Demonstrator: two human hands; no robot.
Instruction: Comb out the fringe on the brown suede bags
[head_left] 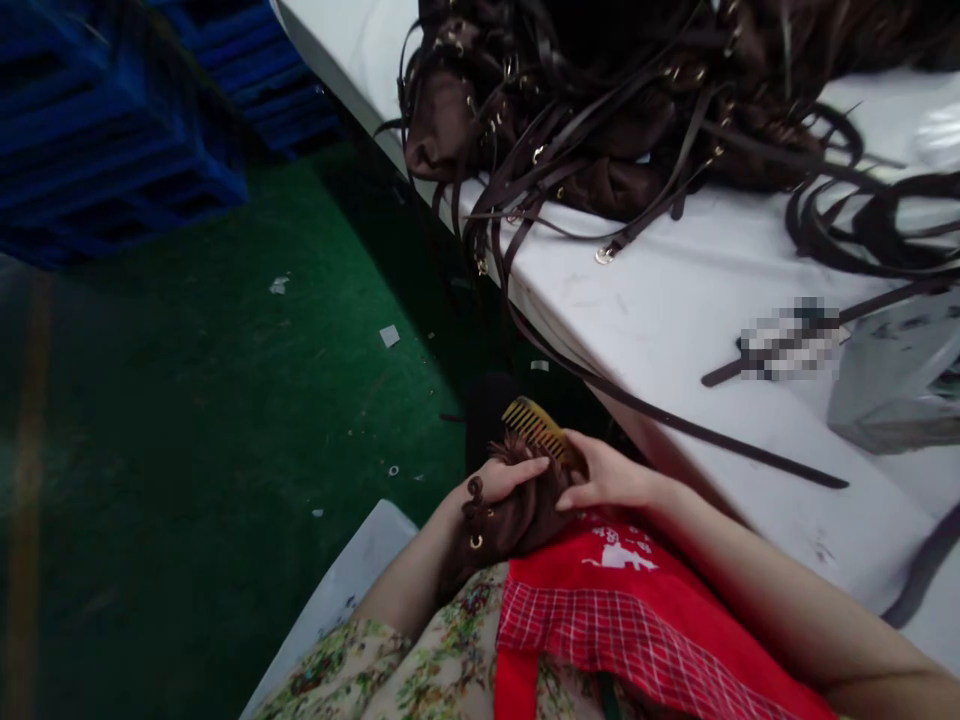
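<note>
Centrally, the brown bag lies in the person's lap, at the near side of the worktop and below its edge. Gold-rimmed eyelets and a dark twisted cord show at its left side, and a short brown fringe stands up along its far end. The left hand grips the bag just below the fringe, its thumb laid across the top and pointing right; its other fingers are mostly hidden. The right hand is curled around the near end of a yellow comb, the thumb against the bag; the exact placing of the fingertips cannot be told. The comb slants up and to the left, with its teeth at the fringe.

Beneath the forearms are a red apron with a checked band and a flowered garment. On the worktop, a heap of brown bags with tangled straps occupies the far part. One long strap trails along the edge, its tip resting on the white surface; looped straps and a clear plastic bag lie at right. Left of the worktop, blue pallets stand on a green floor with scattered white scraps.
</note>
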